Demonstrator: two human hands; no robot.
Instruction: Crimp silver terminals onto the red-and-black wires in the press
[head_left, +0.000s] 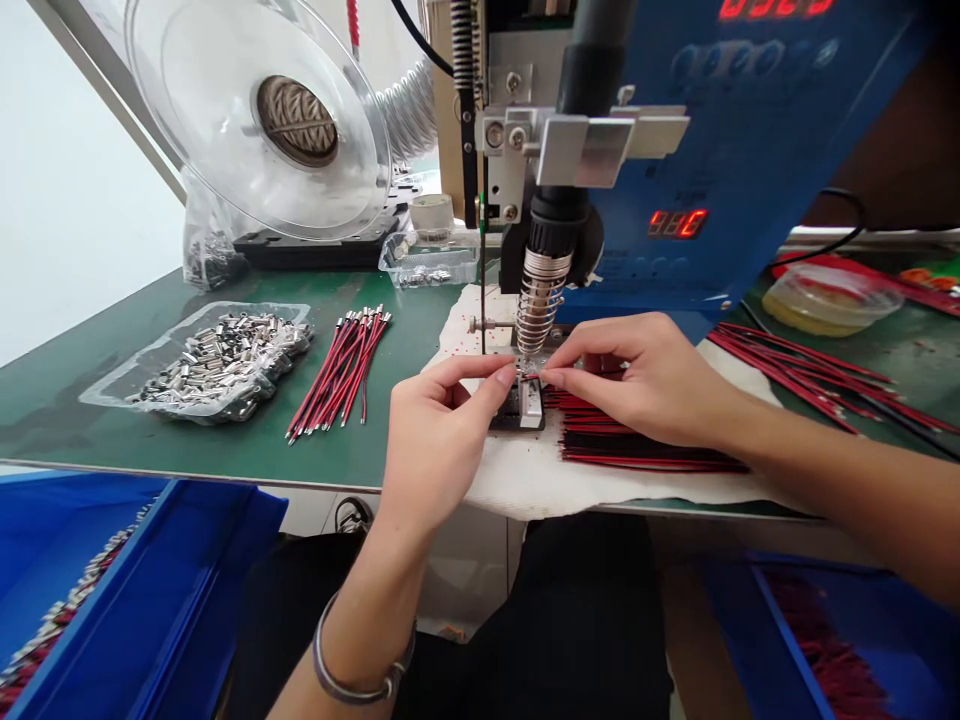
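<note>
In the head view my left hand (442, 430) is closed in a pinch at the small metal fixture (531, 402) under the soldering iron. What its thumb and forefinger hold is too small to make out. Facing it from the right, my right hand (637, 380) pinches a thin red wire, mostly hidden by the fingers. The soldering iron (547, 230), with a coil spring round its lower end, points down between both hands. Beneath my right hand lies a bundle of red-and-black wires (645, 460) on a whitish cloth (517, 490).
A clear plastic tray (112, 390) of small metal connectors stands left, beside a pile of red-and-black wires (341, 370). Behind are a large clear reel (202, 130) and a blue control box (705, 140). More wires (802, 375) lie right. Blue bins (187, 590) sit below the table.
</note>
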